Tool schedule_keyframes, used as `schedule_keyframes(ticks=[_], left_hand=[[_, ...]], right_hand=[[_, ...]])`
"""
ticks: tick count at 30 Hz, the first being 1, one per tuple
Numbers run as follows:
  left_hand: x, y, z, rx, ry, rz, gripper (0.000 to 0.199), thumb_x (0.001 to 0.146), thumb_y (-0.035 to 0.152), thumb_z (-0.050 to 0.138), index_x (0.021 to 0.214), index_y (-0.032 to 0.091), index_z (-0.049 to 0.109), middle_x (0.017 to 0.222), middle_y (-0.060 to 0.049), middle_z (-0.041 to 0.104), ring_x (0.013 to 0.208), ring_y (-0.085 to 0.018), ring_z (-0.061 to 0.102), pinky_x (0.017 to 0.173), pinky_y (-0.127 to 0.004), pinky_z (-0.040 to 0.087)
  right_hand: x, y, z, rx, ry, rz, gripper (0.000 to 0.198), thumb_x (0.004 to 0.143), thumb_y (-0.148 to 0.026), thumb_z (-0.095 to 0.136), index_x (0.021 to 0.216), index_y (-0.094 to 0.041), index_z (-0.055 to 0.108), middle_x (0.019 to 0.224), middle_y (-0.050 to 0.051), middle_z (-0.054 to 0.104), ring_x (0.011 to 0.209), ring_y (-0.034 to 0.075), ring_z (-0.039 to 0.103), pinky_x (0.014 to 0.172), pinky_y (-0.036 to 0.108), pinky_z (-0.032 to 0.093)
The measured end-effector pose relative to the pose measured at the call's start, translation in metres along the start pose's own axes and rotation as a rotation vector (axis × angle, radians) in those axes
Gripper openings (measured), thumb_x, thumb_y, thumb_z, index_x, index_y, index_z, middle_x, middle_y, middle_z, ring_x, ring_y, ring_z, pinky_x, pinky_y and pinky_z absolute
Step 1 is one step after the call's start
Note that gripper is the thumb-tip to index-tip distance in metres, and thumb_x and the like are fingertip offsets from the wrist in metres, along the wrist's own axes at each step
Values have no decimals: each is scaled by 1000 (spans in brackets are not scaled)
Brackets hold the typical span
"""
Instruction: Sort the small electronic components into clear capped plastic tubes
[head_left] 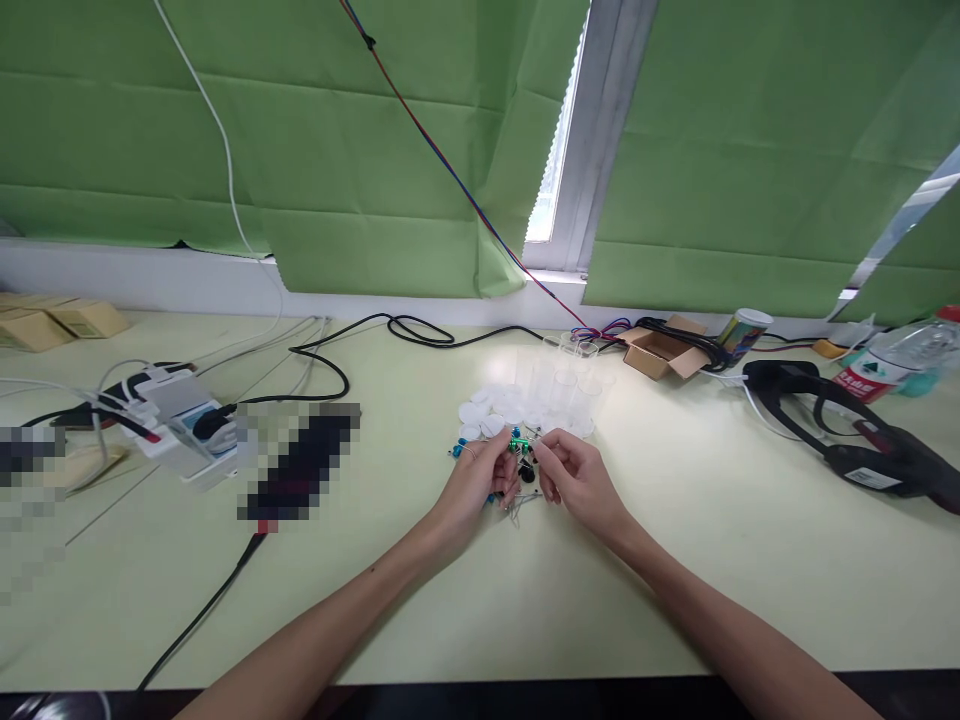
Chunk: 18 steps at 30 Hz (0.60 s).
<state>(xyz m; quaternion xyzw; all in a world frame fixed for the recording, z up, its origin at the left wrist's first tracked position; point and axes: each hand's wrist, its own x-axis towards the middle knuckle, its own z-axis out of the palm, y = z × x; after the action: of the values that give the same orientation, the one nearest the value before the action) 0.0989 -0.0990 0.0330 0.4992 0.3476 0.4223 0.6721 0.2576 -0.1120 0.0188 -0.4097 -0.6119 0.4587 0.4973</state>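
Note:
My left hand [478,478] is closed, its thumb and fingertips pinched at a small green part [520,444] with a shiny surface. My right hand [576,470] is closed too, its fingertips at the right end of that part; what they grip is too small to make out. Below and between the hands lie small black parts [527,473] and thin wire-like leads [514,513]. Several small blue parts [457,450] with leads lie by my left hand, some partly hidden by it. Just beyond the hands are white round discs [474,411] and clear plastic cups [564,386].
A power strip [184,425] with cables and a blurred dark device [304,465] lie left. At the back right stand an open cardboard box [654,352] and a can [745,333]. A black headset-like device [855,440] and a plastic bottle [892,360] are far right.

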Motion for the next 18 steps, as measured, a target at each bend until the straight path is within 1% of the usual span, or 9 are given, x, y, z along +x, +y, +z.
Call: schedule_keyframes(ticks=[6, 8, 12, 14, 18], left_hand=[[1, -1, 0, -3, 0, 0, 50, 92, 47, 48, 52, 18, 45, 47, 2, 44, 41, -10, 42, 51, -27, 33], [1, -1, 0, -8, 1, 1, 50, 92, 48, 49, 52, 18, 45, 47, 2, 44, 41, -10, 42, 51, -27, 33], [1, 1, 1, -22, 12, -7, 49, 91, 48, 50, 53, 18, 46, 48, 2, 44, 42, -10, 42, 51, -27, 33], [0, 2, 2, -21, 23, -17, 49, 90, 49, 51, 53, 18, 46, 48, 2, 44, 42, -10, 42, 50, -27, 34], [0, 1, 2, -10, 29, -24, 49, 90, 49, 51, 52, 18, 46, 48, 2, 44, 42, -10, 41, 50, -27, 33]], right_hand=[[1, 1, 1, -27, 28, 16, 44, 96, -56, 46, 71, -20, 51, 49, -5, 47, 42, 10, 43, 44, 24, 39], [1, 1, 1, -14, 28, 13, 40, 96, -55, 47, 77, -20, 53, 50, -5, 48, 42, 10, 45, 44, 24, 40], [0, -1, 1, 29, 8, -2, 28, 93, -48, 56, 97, -21, 54, 54, -7, 50, 44, 10, 46, 43, 23, 40], [0, -2, 2, 43, -2, -17, 26, 93, -46, 57, 99, -21, 54, 56, -7, 49, 45, 10, 47, 44, 23, 40], [-1, -1, 1, 40, -2, -33, 25, 93, -45, 57, 97, -20, 54, 56, -7, 49, 45, 10, 47, 44, 23, 40]])
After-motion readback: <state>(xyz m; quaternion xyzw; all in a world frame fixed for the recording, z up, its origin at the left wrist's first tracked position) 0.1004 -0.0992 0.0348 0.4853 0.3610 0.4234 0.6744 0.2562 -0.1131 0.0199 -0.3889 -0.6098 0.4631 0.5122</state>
